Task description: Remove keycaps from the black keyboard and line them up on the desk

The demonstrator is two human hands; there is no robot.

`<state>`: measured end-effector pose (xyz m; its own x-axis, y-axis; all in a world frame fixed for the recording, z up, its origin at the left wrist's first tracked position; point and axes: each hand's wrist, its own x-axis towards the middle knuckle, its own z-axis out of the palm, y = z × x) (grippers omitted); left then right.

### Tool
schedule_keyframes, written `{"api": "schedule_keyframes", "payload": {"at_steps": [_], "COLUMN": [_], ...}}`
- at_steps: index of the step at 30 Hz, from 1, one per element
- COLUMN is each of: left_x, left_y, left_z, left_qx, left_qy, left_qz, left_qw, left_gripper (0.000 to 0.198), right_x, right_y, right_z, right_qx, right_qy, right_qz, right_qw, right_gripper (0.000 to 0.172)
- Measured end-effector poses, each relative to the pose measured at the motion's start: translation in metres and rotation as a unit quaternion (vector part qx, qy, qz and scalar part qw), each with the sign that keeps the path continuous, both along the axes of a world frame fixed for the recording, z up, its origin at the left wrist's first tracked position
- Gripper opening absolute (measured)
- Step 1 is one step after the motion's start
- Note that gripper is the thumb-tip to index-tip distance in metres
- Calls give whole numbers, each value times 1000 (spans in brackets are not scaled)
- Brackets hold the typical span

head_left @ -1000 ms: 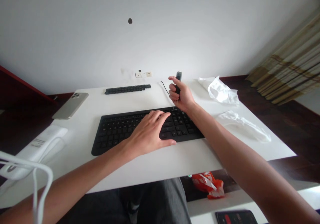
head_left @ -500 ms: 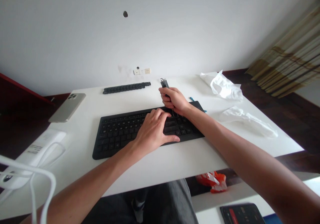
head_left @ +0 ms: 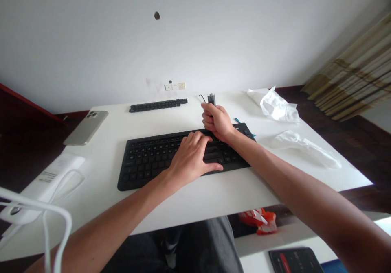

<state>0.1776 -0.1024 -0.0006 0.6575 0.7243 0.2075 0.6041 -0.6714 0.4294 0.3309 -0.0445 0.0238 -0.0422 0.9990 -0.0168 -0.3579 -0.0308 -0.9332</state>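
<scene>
A black keyboard (head_left: pixel 152 159) lies on the white desk (head_left: pixel 195 212), with a section of bare, keyless slots on its right part. My left hand (head_left: pixel 191 155) rests flat across its middle, thumb spread out to the right, holding nothing. Above the keyboard's upper right part, my right hand (head_left: pixel 216 122) is closed in a fist around a dark grey keycap puller (head_left: pixel 211 99). The tool's metal-tipped top end sticks up out of the fist; its lower end is hidden behind my hands. Removed black keycaps (head_left: pixel 159 105) stand in rows near the wall.
A phone (head_left: pixel 86 127) and a white power strip (head_left: pixel 45 183) with looping cables lie on the left. Crumpled white wrappings (head_left: pixel 276 106) are on the right, near a small blue tool (head_left: pixel 237 120). Below the desk are an orange bag (head_left: pixel 259 220) and a dark-screened device (head_left: pixel 295 260).
The puller in my right hand has tilted more upright, and that hand sits slightly further right. The whole view has shifted a little; my left hand stays on the keyboard.
</scene>
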Motion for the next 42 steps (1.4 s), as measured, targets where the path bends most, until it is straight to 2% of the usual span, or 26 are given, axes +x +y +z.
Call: {"api": "schedule_keyframes", "payload": {"at_steps": [3, 8, 11, 13, 15, 17, 20, 23, 26, 30, 36, 42], "left_x": [0, 0, -8, -23, -47, -81, -144, -204, -243, -256, -250, -262], "left_y": [1, -2, 5, 21, 46, 76, 117, 140, 149, 150, 149, 154], "left_z": [-1, 0, 7, 15, 24, 31, 33, 24, 10, 0, 0, -6], "left_qx": [1, 0, -16, -16, 35, 88, 119, 74, -14, -29, -4, 9], "left_qy": [3, -6, -57, -88, -76, -32, 50, 126, 144, 111, 101, 74], "left_qz": [2, -4, -22, -9, 55, 157, 332, 450, 521, 533, 541, 520], "left_qw": [1000, 1000, 998, 996, 995, 983, 934, 881, 841, 838, 835, 851], "left_gripper": [71, 70, 44, 21, 13, 15, 33, 51, 57, 52, 42, 40], "right_x": [-2, -7, -7, -6, -6, -5, -5, -6, -6, -5, -6, -6], "right_y": [-2, -5, -4, -3, -3, -3, -3, -3, -4, -4, -4, -3], "right_z": [-1, -3, -4, -4, -5, -5, -5, -5, -4, -4, -3, -4], "right_qx": [-2, 5, 3, 1, 0, -2, -3, -5, -8, -8, -14, -11], "right_qy": [-4, 0, 3, 8, 8, 6, 2, 2, -1, -4, 0, 10], "right_qz": [28, 37, 30, 28, 29, 29, 27, 29, 28, 28, 21, 27], "right_qw": [1000, 999, 1000, 1000, 1000, 1000, 1000, 1000, 1000, 1000, 1000, 1000], "right_gripper": [56, 55, 54, 53, 52, 51, 49, 49, 49, 49, 49, 46]}}
